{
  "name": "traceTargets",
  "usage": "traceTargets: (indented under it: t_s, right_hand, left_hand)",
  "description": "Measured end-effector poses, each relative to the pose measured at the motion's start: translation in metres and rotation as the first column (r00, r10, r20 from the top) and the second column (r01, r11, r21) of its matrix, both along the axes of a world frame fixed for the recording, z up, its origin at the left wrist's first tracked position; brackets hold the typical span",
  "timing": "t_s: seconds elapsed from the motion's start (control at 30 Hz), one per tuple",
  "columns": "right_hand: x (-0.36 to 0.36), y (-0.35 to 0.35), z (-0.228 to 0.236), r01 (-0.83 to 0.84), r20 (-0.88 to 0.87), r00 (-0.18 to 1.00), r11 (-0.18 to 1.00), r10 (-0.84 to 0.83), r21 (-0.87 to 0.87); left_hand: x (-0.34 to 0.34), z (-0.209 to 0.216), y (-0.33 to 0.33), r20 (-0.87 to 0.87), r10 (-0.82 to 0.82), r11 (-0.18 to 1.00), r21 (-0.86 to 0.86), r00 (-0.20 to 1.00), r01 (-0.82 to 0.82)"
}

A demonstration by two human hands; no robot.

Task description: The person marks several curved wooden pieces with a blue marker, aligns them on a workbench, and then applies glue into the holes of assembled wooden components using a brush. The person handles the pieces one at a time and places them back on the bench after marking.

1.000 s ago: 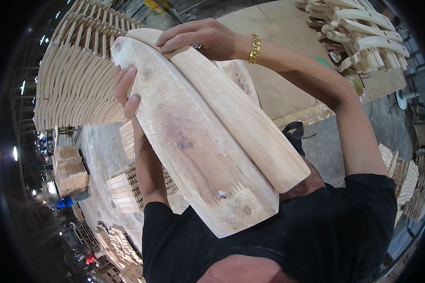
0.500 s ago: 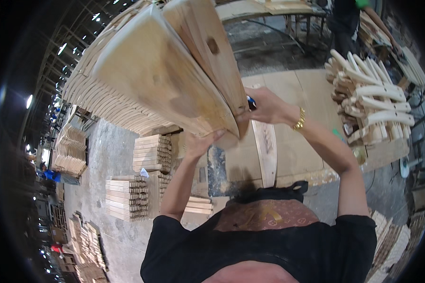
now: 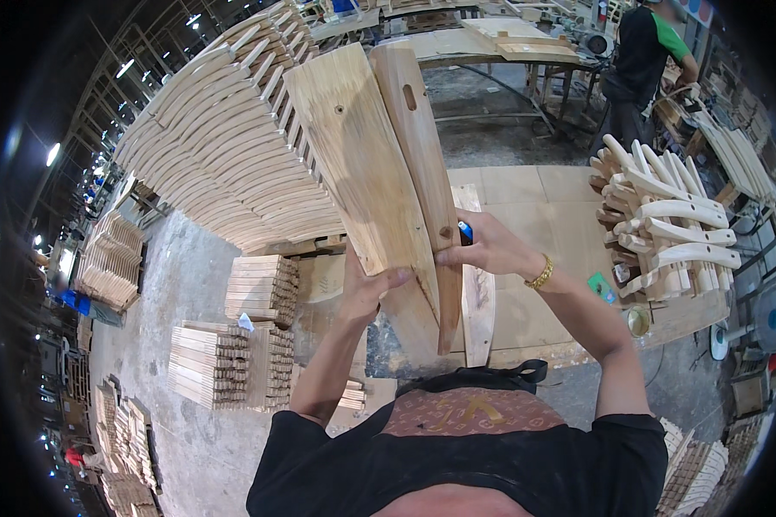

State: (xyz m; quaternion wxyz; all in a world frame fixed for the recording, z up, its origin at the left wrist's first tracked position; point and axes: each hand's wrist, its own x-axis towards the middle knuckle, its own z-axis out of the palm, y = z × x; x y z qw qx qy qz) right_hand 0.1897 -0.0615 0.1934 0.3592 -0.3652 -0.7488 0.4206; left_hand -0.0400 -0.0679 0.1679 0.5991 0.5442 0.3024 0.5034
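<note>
My left hand (image 3: 364, 284) is closed on the lower left edge of a wide, tapered wooden board (image 3: 362, 164) with a dark knot near its top. Against that board's right side lies a narrower curved wooden piece (image 3: 421, 138), which has a slot near its upper end. My right hand (image 3: 491, 248) grips this narrower piece lower down, and a blue pen-like object (image 3: 466, 231) sticks out between its fingers. Both wooden pieces are held up, tilted, over the worktable. Beneath them a long pale wooden slat (image 3: 478, 302) rests on the cardboard-covered tabletop (image 3: 543, 215), partly hidden by my right hand.
Curved wooden parts are piled at the table's right (image 3: 672, 211), near a green card (image 3: 602, 288) and a small jar (image 3: 637, 320). A tall stack of curved slats (image 3: 224, 164) stands at left, with block stacks (image 3: 205, 366) on the floor. Another person (image 3: 642, 60) works at far right.
Both wooden pieces have tipped away and lowered, now showing more of their length. My right hand has moved slightly down. The view has shifted, revealing more of the far side.
</note>
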Motion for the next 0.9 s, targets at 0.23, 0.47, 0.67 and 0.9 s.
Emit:
traceTargets:
  t_s: [0.23,0.47,0.67,0.9]
  right_hand:
    - [0.002,-0.003,-0.011,0.028,0.024,0.999,0.997,-0.026,-0.072]
    - [0.006,-0.004,-0.022,0.05,0.04,0.998,0.997,-0.049,-0.051]
    - [0.006,0.0,-0.034,0.079,0.059,0.995,0.995,-0.076,-0.056]
    - [0.006,0.0,-0.048,0.096,0.02,0.995,0.99,-0.094,-0.1]
  left_hand:
    - [0.0,-0.009,-0.002,-0.025,-0.016,0.998,-0.068,1.0,0.015]
    - [0.004,-0.017,-0.006,-0.034,0.026,0.989,-0.142,0.999,-0.03]
    - [0.002,-0.025,-0.005,-0.053,0.015,0.981,-0.194,0.998,-0.025]
    - [0.005,-0.027,-0.004,-0.022,-0.002,0.978,-0.21,1.0,-0.002]
